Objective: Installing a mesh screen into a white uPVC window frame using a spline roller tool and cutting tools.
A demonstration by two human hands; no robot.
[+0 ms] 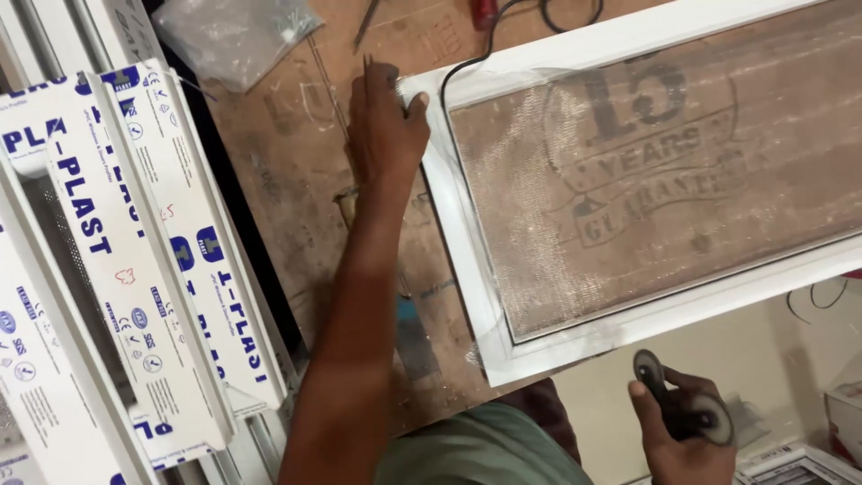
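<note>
**Desk:** What is in the hands?

**Me:** From the head camera I see the right hand (687, 427) low at the lower right, off the bench, its fingers wrapped around a dark spline roller tool (682, 409) with a disc wheel at each end; the thumb lies along the upper wheel. The left hand (384, 117) reaches across the bench to the near corner of a white window screen frame (467, 224). Its fingertips press there, bunched at the corner where a black spline cord (446, 99) meets the frame. I cannot tell whether they pinch the cord or only press on it.

**Desk:** And the frame itself?

**Me:** It lies flat on the brown plywood workbench (296, 171), running from the middle of the view off to the upper right. Fine grey mesh (646, 180) is stretched across its opening, and the bench shows through it. The cord runs from the corner up towards the top edge of the view.

**Desk:** Any containers?

**Me:** One clear plastic bag (238, 36) at the top left of the bench, well apart from the frame; it holds small metal pieces, too small to tell apart. To the left, white window profiles (135, 260) in printed film are stacked beside the bench.
</note>
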